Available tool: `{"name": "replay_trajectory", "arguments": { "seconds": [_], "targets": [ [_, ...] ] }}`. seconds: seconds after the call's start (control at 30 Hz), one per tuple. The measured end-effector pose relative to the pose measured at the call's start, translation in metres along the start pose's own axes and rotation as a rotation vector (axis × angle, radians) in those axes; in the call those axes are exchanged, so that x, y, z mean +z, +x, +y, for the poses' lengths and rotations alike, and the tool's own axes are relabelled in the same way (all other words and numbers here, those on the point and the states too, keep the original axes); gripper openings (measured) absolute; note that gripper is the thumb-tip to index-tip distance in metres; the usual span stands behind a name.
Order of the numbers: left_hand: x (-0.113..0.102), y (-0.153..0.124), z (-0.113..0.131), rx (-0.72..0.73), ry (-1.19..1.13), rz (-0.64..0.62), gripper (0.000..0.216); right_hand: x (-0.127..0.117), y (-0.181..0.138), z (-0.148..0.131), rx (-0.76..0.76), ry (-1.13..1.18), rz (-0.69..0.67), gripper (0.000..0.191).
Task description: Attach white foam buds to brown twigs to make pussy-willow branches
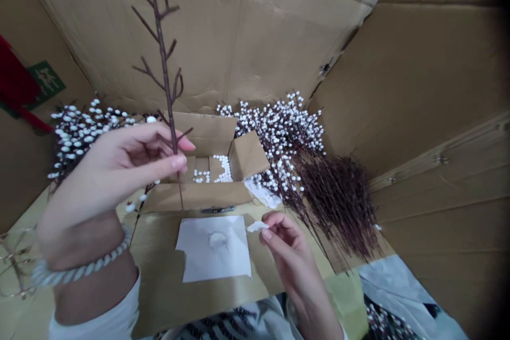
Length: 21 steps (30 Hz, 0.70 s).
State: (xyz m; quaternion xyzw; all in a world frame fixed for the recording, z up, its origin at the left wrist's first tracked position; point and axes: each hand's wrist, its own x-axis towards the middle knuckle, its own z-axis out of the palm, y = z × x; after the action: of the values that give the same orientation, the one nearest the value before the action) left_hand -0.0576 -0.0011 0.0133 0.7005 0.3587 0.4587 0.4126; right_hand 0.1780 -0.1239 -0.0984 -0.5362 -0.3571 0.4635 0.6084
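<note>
Raised at the left, my left hand (147, 154) pinches a bare dark brown artificial branch (163, 58) by its lower stem. The branch stands almost upright, with short forked twigs and no berries on it. Lower down on the right, my right hand (285, 241) holds a small white scrap (258, 226) between thumb and fingertips; it looks like torn paper. Between the hands a white sheet of paper (213, 265) lies on the table, with a round mark or hole near its middle. Behind it is an open cardboard box (199, 196) holding loose white berries (223, 169).
Bunches of white-berried branches lie at the back left (71, 127) and back right (279, 122). A pile of bare brown stems (338, 202) is at the right. A dark slim tool (217, 209) lies before the box. Cardboard walls (258, 37) surround the table.
</note>
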Motion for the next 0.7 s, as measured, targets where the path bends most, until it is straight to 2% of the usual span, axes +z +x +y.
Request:
{"name": "replay_trajectory", "arguments": {
  "seconds": [0.2,0.3,0.4,0.57,0.7],
  "targets": [
    [0.003,0.005,-0.003,-0.049,0.056,-0.054,0.004,0.044,0.015,-0.063,-0.084,0.305,-0.229,0.010],
    [0.000,0.003,-0.005,-0.091,0.032,-0.026,0.007,0.067,0.020,-0.083,-0.086,0.375,-0.242,0.016],
    [-0.003,-0.001,-0.006,-0.096,0.018,-0.031,0.013,0.082,0.028,-0.084,-0.158,0.362,-0.170,0.030],
    [-0.002,-0.004,-0.004,-0.115,-0.009,-0.013,0.011,0.089,0.056,-0.073,-0.442,0.305,-0.236,0.004],
    [0.002,0.000,-0.003,-0.197,-0.062,-0.033,0.013,0.091,0.077,-0.073,-0.481,0.328,-0.178,0.006]
  ]
}}
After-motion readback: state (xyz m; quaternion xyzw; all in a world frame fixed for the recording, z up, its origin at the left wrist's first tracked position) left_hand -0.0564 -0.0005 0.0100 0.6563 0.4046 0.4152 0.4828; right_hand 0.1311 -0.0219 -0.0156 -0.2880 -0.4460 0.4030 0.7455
